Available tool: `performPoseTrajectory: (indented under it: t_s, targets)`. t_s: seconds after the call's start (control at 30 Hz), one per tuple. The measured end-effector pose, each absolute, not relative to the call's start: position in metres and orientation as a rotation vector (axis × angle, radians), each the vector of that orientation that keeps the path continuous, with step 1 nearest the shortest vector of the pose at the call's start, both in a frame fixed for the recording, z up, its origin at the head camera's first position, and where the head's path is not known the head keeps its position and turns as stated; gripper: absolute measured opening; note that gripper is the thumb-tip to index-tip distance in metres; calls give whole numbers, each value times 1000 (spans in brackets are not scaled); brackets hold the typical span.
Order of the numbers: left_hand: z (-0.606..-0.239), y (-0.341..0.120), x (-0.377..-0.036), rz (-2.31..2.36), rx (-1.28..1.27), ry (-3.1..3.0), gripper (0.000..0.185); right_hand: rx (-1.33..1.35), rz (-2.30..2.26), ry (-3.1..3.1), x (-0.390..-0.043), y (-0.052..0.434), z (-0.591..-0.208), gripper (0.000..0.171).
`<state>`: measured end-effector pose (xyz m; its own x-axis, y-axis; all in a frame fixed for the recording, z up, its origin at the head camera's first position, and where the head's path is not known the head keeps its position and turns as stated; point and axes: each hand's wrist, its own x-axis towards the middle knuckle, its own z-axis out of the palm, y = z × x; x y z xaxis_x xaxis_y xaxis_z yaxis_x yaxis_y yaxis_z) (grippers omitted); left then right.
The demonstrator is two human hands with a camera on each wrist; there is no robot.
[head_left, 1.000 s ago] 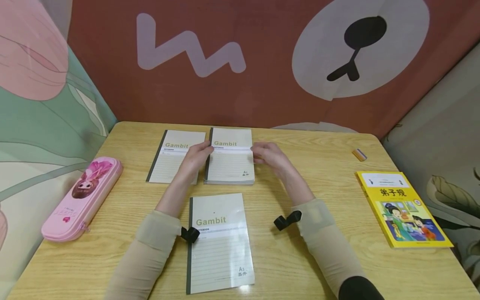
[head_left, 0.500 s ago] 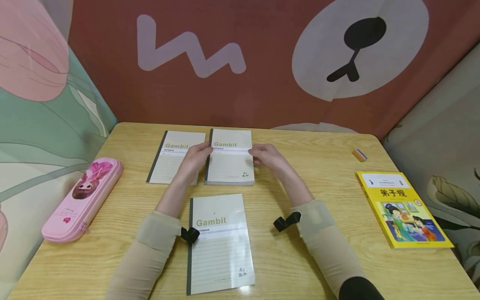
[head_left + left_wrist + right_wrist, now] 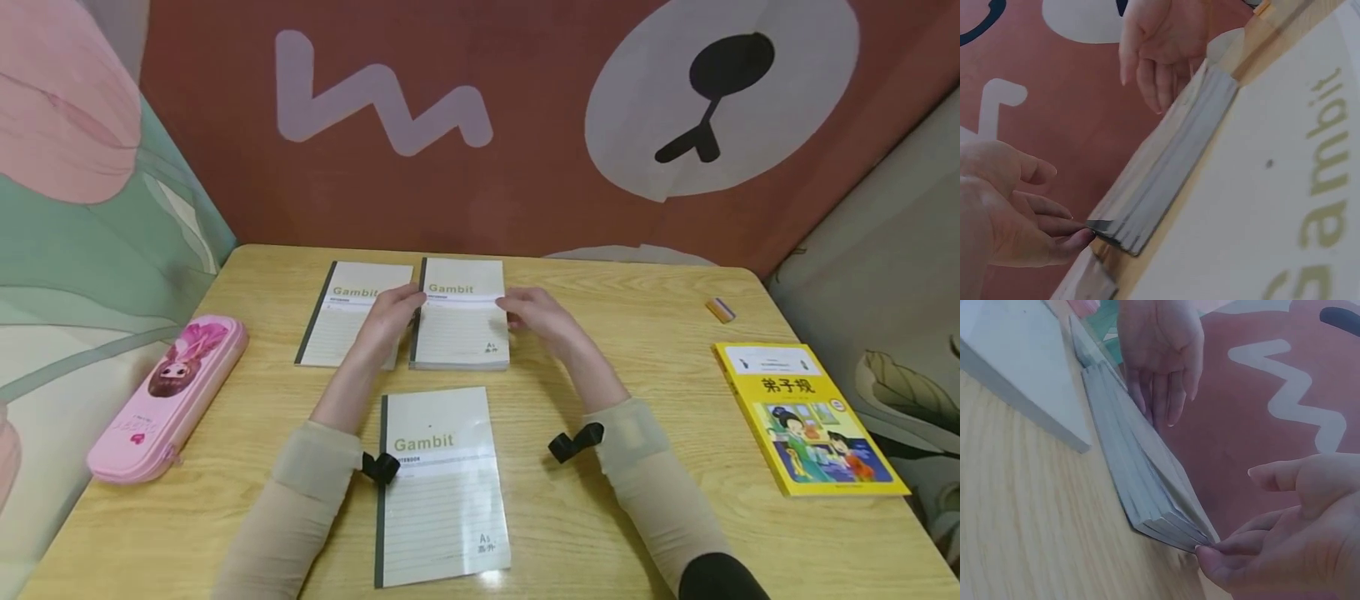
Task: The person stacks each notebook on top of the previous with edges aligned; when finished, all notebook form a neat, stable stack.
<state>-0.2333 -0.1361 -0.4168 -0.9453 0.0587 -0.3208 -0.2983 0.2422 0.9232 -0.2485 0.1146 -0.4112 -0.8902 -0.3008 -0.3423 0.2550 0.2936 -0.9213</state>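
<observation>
A stack of notebooks (image 3: 461, 329) lies flat on the wooden table (image 3: 645, 517), and the top cover reads "Gambit" in gold, with "NOTEBOOK" in small dark letters below. Its lower right corner bears "A5" over two Chinese characters too small to read surely. The cover is off-white with ruled lines, a pale band across it and a dark spine strip on the left; the wrist views show several grey-white page blocks layered beneath.

The left hand (image 3: 390, 315) pinches the stack's left edge between thumb and fingertips; the right hand (image 3: 542, 315) pinches its right edge the same way. How many of the notebooks sit between the fingertips cannot be told.

Just left of the stack, a narrow gap away, lies a matching notebook (image 3: 341, 329), partly behind the left hand, also marked "Gambit". On the stack's near side, toward the person, another single notebook (image 3: 442, 508) lies slightly turned, with the same "Gambit", "NOTEBOOK" and "A5".

Well to the stack's left is a pink pencil case (image 3: 187, 412), closed, its contents hidden; a doll picture and a small heart decorate the lid, and its pale lettering is unclear. Well to the stack's right lie a yellow book (image 3: 780, 417) titled "弟子规" and, beyond it, a small striped block (image 3: 720, 310).
</observation>
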Motion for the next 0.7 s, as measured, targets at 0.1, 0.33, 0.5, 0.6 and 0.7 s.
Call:
performPoseTrajectory:
  t_s: [0.1, 0.33, 0.5, 0.6, 0.7]
  targets:
    - [-410, -142, -231, 1774, -201, 2235, 62, -45, -1661, 2089, -247, 122, -407, 62]
    - [-387, -162, -211, 1662, -85, 2408, 62, -152, -1774, 2154, -233, 138, -396, 60]
    - [-381, -180, -173, 1461, 53, 2513, 60, -225, -1748, 2219, -202, 143, -396, 51]
    - [-381, -189, -143, 1382, 90, 2517, 60, -255, -1724, 2175, -176, 146, -401, 52]
    - [-385, -194, -113, 1352, 51, 2457, 63, -247, -1709, 2089, -146, 146, -408, 55]
